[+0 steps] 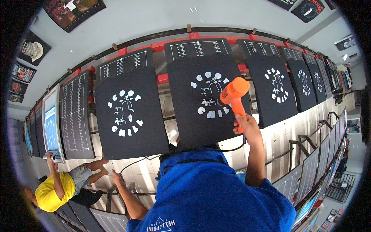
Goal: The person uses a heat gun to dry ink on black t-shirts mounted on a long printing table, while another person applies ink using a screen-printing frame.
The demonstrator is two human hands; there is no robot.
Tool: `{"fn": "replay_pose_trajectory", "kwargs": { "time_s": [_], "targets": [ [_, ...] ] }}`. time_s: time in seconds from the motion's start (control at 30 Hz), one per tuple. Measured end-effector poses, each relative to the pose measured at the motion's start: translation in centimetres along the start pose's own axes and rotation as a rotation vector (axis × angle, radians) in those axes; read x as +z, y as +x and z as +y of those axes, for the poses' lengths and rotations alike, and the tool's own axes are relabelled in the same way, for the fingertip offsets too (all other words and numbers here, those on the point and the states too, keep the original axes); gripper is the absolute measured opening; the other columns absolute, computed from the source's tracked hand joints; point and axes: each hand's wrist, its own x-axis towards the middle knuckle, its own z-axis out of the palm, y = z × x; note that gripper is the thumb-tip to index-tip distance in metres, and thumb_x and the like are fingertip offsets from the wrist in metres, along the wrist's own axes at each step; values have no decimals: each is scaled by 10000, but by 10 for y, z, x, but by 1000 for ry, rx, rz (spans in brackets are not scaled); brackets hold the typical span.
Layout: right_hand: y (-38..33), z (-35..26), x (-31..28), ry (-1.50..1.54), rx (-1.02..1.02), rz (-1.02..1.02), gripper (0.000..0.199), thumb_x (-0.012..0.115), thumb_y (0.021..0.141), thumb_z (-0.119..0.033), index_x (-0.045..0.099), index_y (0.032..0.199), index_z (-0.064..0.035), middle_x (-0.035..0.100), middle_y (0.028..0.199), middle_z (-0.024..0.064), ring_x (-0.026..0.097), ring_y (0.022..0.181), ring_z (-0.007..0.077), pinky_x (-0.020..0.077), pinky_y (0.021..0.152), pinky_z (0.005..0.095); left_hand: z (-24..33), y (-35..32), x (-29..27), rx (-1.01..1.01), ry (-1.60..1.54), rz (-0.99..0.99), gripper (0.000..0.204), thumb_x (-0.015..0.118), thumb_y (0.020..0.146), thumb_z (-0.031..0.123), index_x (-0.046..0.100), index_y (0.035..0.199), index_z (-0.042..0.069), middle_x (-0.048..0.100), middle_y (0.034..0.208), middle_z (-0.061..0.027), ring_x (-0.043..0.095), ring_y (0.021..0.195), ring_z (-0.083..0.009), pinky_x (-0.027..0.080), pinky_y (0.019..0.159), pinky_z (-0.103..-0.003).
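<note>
My right hand (pixel 248 127) is closed round the handle of an orange heat gun (pixel 235 89). Its dark nozzle points down and left at the white print on a black fabric panel (pixel 181 127), laid over a ruled board in front of me. The nozzle is close above the print; whether it touches cannot be made out. Low on the left, my left hand (pixel 118 178) is closed on the black cord (pixel 135 160), which runs from the heat gun's handle past my waist.
Similar printed black panels lie at left (pixel 131 143) and right (pixel 276 110) on a long red-framed rack. Further left, a person in a yellow shirt (pixel 58 191) grips a framed screen (pixel 51 116). Behind me at right stands another row of boards (pixel 309 170) on metal supports.
</note>
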Motion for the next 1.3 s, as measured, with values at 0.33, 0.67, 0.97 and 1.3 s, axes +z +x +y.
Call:
{"fn": "replay_pose_trajectory", "kwargs": {
  "time_s": [0.33,0.67,0.97,1.3],
  "targets": [
    [-19,8,52,83,2,-78,278,621,903,-286,575,951,-16,559,726,17,580,572,109,494,524,238,50,90,-30,298,327,173,743,425,880,636,616,658,-47,536,558,-101,509,520,-217,394,517,-362],
    [-40,9,73,-59,12,-156,288,639,890,-259,567,996,-1,571,741,22,582,590,105,490,526,241,11,94,6,168,282,-95,662,437,901,585,640,641,11,496,473,-45,465,375,-184,372,381,-329],
    [-17,-3,56,-59,2,-182,269,607,913,-255,566,1005,-6,569,746,28,575,599,113,478,534,241,-77,40,-20,-210,402,-423,433,557,889,439,587,715,43,432,504,-15,373,387,-152,313,366,-314],
    [57,-37,9,50,-81,-217,308,636,897,-303,571,985,-15,568,738,25,561,585,98,478,529,241,-84,-71,-84,-271,1025,155,471,504,849,517,612,1108,139,517,1116,-116,487,983,-320,376,833,-508]
  ]
}}
